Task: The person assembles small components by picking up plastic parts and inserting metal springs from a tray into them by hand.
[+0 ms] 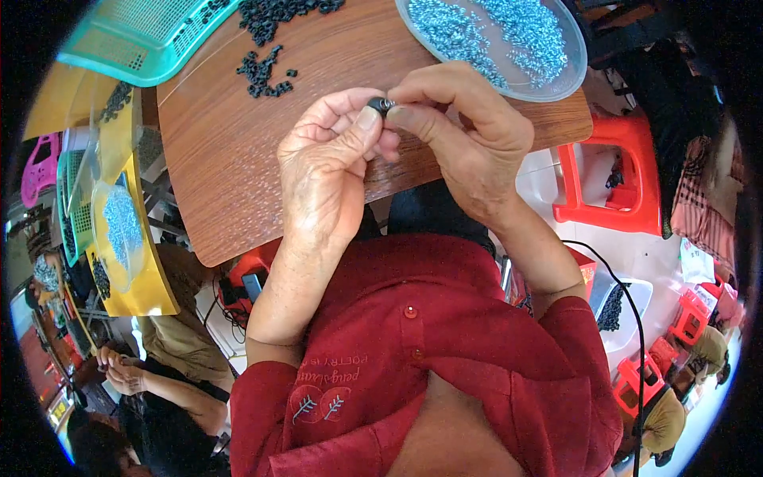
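My left hand [327,159] is closed, pinching a small black plastic part [377,105] between thumb and forefinger above the table's near edge. From the right, my right hand [469,131] brings thumb and forefinger together at the part's end. A tiny shiny metal piece [387,104] shows there, partly hidden by the right fingertips; its exact kind is too small to tell. Beyond my right hand lies a clear round tray [520,93] holding two heaps of small bluish, shiny pieces [453,36]. Loose black parts [262,73] lie beyond my left hand.
The brown wooden table [214,175] fills the middle. A turquoise mesh basket [143,48] sits at its far left, a red plastic stool [612,175] to the right. Beside me at left, a yellow table [147,270] holds similar trays; another person's hands [123,372] show below it. A black cable [636,318] hangs at right.
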Motion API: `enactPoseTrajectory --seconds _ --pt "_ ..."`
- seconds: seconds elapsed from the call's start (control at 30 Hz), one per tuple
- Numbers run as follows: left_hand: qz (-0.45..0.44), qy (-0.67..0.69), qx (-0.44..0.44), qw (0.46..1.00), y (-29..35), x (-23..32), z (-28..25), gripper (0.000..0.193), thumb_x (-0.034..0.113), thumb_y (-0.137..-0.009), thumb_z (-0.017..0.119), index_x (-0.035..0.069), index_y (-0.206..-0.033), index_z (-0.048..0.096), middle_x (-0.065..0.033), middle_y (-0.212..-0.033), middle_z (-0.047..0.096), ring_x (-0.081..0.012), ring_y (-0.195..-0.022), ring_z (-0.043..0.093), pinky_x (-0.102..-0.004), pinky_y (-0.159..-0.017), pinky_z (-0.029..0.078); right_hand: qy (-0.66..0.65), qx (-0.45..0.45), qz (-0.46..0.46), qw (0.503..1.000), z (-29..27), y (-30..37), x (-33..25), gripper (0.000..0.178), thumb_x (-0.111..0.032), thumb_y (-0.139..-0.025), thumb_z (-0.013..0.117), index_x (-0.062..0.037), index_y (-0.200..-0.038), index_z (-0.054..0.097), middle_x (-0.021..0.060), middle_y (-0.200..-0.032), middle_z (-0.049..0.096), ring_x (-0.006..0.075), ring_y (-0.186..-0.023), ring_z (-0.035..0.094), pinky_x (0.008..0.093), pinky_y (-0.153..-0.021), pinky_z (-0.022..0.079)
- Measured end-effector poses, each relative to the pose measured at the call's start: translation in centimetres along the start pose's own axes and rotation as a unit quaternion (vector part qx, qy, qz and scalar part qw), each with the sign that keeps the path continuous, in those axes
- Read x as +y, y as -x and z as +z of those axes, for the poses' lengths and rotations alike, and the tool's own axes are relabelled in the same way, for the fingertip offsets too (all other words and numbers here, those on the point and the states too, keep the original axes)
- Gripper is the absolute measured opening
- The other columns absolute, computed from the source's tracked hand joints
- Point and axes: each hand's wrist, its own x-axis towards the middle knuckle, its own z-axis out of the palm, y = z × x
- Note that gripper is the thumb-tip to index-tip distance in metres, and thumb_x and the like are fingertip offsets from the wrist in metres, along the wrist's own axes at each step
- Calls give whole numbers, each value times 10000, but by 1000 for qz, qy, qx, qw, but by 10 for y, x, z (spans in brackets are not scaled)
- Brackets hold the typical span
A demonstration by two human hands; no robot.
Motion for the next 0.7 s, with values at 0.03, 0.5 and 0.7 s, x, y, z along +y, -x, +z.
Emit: enactPoseTrajectory --seconds 0.03,0.5,0.7 --pt "-4 10 6 1000 0 0 -1 182 20 -841 618 -55 -1003 587 -117 -852 644 -159 -677 618 -255 -624 519 -1 -3 0 1000 2 0 -1 129 4 -680 699 -31 -799 661 59 -746 614 192 -712 582 286 -647 452" --pt "-2 35 67 997 -4 18 -17 176 20 -859 588 -41 -1023 570 -99 -911 630 -160 -736 601 -277 -632 510 141 -67 -95 983 30 -4 -3 218 -26 -717 636 -51 -932 657 96 -907 599 265 -819 539 347 -676 454" --pt "-1 21 38 999 -9 25 -43 161 57 -877 578 -32 -1011 567 -144 -849 646 -171 -668 608 -281 -617 507 66 -79 76 992 48 -41 26 215 -61 -740 636 -54 -953 660 105 -775 610 247 -740 578 342 -693 463"
